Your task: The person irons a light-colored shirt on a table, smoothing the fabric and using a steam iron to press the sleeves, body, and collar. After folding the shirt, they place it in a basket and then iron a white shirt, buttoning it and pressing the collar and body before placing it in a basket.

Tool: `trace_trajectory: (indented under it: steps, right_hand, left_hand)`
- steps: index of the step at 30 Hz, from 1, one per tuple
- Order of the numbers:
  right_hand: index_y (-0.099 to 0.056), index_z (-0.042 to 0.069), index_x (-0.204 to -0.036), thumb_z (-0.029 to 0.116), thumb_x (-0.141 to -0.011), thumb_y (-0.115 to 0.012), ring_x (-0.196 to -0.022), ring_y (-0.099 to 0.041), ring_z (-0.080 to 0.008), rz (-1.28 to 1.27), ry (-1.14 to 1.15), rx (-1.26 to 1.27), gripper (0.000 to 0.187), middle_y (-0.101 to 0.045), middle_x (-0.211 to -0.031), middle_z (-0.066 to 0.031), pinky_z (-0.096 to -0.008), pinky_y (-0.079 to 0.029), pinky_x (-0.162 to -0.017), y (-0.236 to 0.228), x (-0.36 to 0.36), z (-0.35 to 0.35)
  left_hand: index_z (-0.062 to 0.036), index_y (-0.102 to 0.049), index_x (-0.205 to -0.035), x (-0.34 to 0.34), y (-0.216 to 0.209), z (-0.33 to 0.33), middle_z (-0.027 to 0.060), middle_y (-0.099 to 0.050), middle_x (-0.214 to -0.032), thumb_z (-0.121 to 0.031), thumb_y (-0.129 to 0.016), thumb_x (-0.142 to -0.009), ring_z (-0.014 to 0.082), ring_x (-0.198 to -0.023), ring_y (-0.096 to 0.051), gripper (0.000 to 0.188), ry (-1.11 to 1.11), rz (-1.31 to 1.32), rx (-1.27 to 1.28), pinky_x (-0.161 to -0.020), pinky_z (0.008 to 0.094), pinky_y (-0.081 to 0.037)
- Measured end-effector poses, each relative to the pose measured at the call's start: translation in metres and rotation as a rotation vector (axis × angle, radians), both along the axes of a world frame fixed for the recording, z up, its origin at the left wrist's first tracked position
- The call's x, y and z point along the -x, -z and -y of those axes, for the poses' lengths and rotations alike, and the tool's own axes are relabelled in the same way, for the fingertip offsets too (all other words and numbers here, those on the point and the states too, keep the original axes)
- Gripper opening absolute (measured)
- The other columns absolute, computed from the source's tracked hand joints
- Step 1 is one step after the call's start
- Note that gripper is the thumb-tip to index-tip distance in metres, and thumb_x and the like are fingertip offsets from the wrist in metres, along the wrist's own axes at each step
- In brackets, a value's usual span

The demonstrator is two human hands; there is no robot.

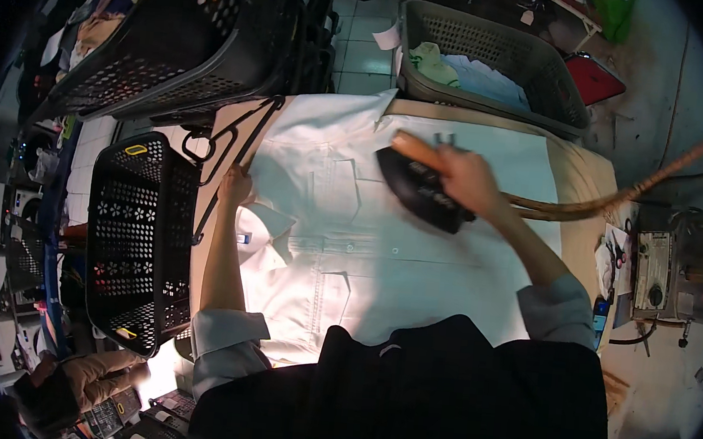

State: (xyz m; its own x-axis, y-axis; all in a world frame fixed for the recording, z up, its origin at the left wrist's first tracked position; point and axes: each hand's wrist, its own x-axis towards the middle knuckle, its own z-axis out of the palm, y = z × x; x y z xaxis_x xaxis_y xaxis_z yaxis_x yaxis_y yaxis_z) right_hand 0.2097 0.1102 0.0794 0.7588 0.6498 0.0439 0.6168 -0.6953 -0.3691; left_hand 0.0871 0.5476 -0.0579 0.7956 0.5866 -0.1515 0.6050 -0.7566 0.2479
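A white button-front shirt (372,276) with chest pockets lies spread on the beige-covered ironing table (591,178), its collar (268,233) toward the left. My right hand (465,181) is closed around the tan handle of a black iron (421,194). The iron is tilted over the shirt's far right part; whether its soleplate touches the cloth I cannot tell. My left hand (237,186) is at the shirt's left edge near the shoulder, its fingers curled on the fabric and partly hidden. Beside that hand, black hangers (226,137) lie on the table's left edge.
A brown-wrapped cord (603,210) runs from the iron toward the upper right. A black perforated basket (128,242) stands left of the table, and a grey basket (489,35) with clothes is behind it. Scissors (619,251) lie at the right edge. Another person (73,387) is at lower left.
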Motion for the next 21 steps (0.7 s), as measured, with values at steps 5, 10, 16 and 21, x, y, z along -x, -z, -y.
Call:
trace_trajectory:
  steps: [5, 10, 16, 21]
  right_hand:
    - [-0.052, 0.002, -0.087, 0.004, -0.071, -0.051, -0.065, -0.061, -0.0335, 0.031, -0.294, 0.039, 0.016, -0.059, -0.067, -0.0176, -0.0418, -0.049, -0.060, 0.016, 0.065, -0.126]
    - [-0.052, 0.000, -0.087, 0.001, -0.069, -0.052, -0.068, -0.061, -0.0346, 0.088, -0.364, 0.006, 0.018, -0.059, -0.070, -0.0187, -0.0414, -0.050, -0.058, 0.029, 0.075, -0.208]
    - [-0.055, 0.000, -0.083, 0.003, -0.070, -0.053, -0.067, -0.062, -0.0323, 0.182, -0.292, -0.097, 0.013, -0.060, -0.069, -0.0180, -0.0392, -0.051, -0.058, 0.042, 0.060, -0.243]
    - [-0.056, 0.000, -0.080, 0.006, -0.074, -0.049, -0.067, -0.062, -0.0320, 0.120, -0.240, 0.046, 0.011, -0.061, -0.069, -0.0180, -0.0395, -0.051, -0.057, 0.028, 0.065, -0.184]
  left_hand:
    - [-0.0085, -0.054, -0.087, 0.027, -0.032, -0.010, 0.0172, -0.061, -0.084, -0.020, -0.048, -0.078, 0.0353, -0.082, -0.058, 0.016, -0.038, 0.287, -0.067, -0.069, 0.0444, -0.046]
    - [-0.0081, -0.057, -0.080, 0.041, -0.097, -0.006, 0.0139, -0.061, -0.074, -0.019, -0.054, -0.078, 0.0337, -0.070, -0.060, 0.012, -0.113, 0.683, -0.042, -0.061, 0.0400, -0.046]
    - [-0.0018, -0.057, -0.085, 0.075, -0.139, -0.021, 0.0080, -0.058, -0.073, -0.009, -0.052, -0.079, 0.0131, -0.066, -0.054, 0.011, -0.125, 0.669, 0.046, -0.062, 0.0247, -0.043]
    - [-0.0025, -0.057, -0.086, 0.069, -0.112, -0.029, 0.0140, -0.061, -0.074, -0.014, -0.055, -0.079, 0.0227, -0.067, -0.061, 0.013, -0.050, 0.665, 0.081, -0.061, 0.0299, -0.045]
